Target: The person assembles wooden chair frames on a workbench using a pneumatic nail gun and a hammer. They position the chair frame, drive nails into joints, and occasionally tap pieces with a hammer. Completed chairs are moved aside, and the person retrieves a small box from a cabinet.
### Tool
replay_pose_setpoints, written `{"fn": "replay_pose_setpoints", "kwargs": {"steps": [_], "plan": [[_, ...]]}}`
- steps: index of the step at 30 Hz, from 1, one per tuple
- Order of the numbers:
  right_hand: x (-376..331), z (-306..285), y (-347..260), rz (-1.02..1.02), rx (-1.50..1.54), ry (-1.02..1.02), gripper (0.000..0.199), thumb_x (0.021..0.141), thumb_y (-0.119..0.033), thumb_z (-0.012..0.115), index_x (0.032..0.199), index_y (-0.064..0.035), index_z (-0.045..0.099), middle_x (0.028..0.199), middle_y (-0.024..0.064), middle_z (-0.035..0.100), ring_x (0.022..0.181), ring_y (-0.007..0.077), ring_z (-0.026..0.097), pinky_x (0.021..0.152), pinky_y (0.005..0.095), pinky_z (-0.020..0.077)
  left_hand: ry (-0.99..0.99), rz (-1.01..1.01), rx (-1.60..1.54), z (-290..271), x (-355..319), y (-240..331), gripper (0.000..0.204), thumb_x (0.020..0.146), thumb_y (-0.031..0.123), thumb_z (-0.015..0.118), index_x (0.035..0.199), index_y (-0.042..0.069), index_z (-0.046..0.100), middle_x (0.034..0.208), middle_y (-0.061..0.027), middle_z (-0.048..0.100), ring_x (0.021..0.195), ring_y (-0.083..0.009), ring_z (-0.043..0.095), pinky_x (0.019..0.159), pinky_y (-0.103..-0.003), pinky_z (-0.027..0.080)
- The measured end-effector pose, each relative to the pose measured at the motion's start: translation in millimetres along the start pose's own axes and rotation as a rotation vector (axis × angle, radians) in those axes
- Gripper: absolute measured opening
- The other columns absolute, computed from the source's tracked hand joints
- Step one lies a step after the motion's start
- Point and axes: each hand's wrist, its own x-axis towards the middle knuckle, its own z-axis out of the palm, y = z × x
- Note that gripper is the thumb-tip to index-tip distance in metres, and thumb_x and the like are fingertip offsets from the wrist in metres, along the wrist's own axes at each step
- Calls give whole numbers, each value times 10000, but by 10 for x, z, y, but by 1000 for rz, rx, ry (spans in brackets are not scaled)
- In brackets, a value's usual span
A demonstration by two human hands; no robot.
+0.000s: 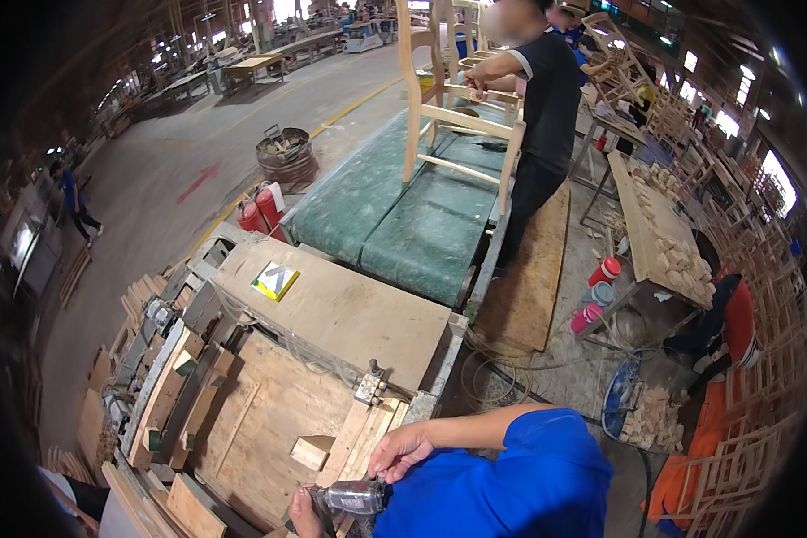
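Curling over a wooden slat (354, 439), the right hand (401, 451) presses it; left hand (303, 516) grips a metal tool (357, 496).

right hand (401, 451) on wooden slat (354, 441); left hand (303, 514) | gripping metal power tool (357, 496)

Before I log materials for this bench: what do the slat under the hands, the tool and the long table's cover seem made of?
Slat: bare unfinished wood, pale with visible grain. Tool: shiny grey, probably metal. Table cover: worn green padding, probably fabric or vinyl; hard to tell which.
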Motion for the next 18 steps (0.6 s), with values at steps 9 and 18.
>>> {"fn": "replay_pose_setpoints", "kwargs": {"steps": [9,18], "plan": [[62,76,-360,-157,-150,174,306,960,-69,720,1234,28,623,1018,160,743,893,227,762,759,295,651,104,41,85,-7,-342,13,284,1059,183,537,1179,-22,693,1054,-101,733,942,-171,696,841,-308,548],[174,337,23,-60,-542,283,151,957,-172,753,995,-32,712,814,4,682,654,36,555,564,208,442,61,34,80,214,-610,277,280,1088,225,542,1159,1,695,992,-2,702,905,-61,615,834,-243,511]]}}
